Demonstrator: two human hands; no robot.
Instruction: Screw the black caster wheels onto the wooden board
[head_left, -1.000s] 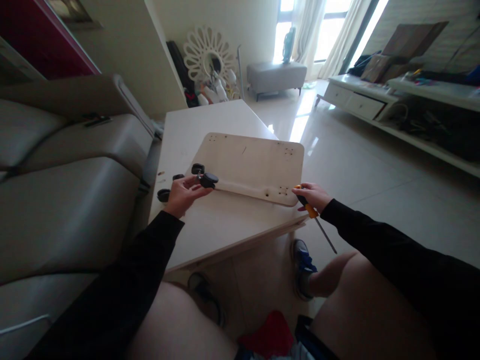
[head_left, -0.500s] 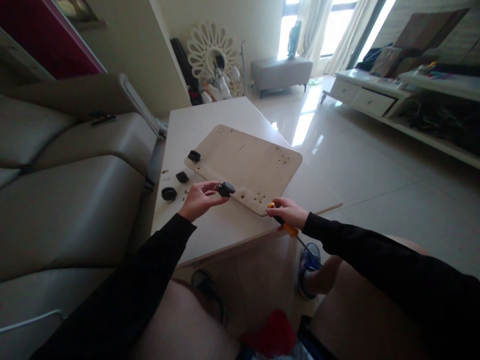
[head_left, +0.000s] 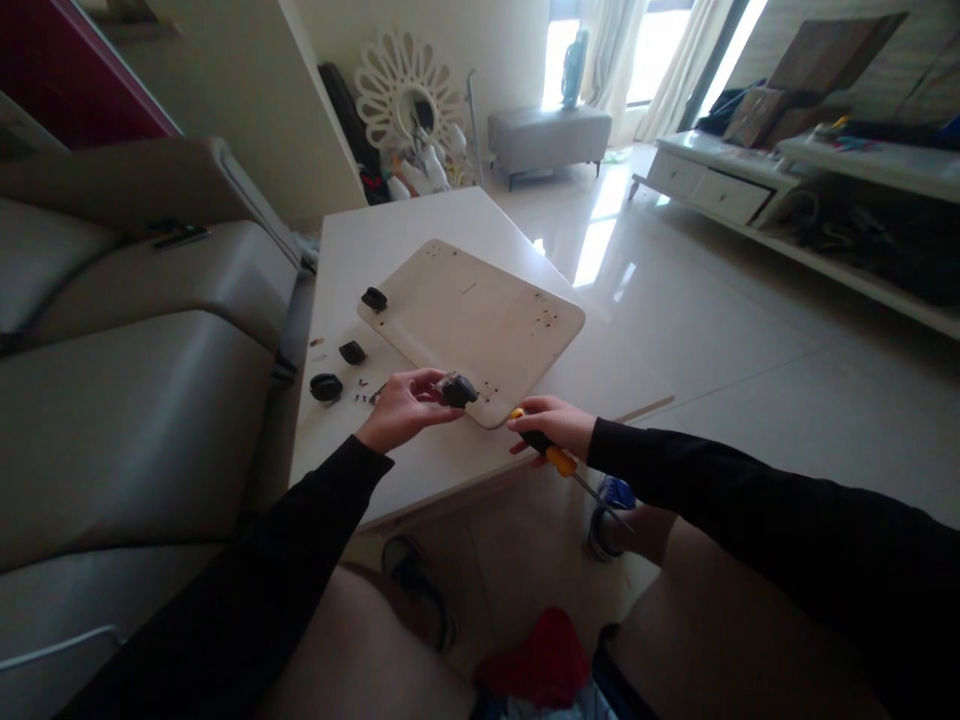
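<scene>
My left hand point(head_left: 403, 408) pinches a black caster wheel point(head_left: 458, 390) by its metal plate side, above the near edge of a pale board point(head_left: 480, 310). The board lies flat on a white table, with small screw holes near its corners. In my right hand point(head_left: 553, 428) is a screwdriver point(head_left: 559, 458) with a black and orange handle, its shaft pointing down toward my legs, away from the board. One caster point(head_left: 373, 299) sits at the board's left corner. Two more black casters, one upper point(head_left: 352, 352) and one lower point(head_left: 325, 387), lie on the table beside several small screws point(head_left: 361, 397).
The white table point(head_left: 341, 480) stands before my knees. A grey sofa point(head_left: 142, 430) runs along the left. Farther back are a grey bench point(head_left: 551, 140), a white decorative mirror frame point(head_left: 409, 95) and a low TV cabinet point(head_left: 720, 190). A red cloth point(head_left: 536, 660) shows between my legs.
The caster in my left hand has been turned and moved slightly down. My right hand has shifted a little left with the screwdriver. The whole view has also shifted slightly.
</scene>
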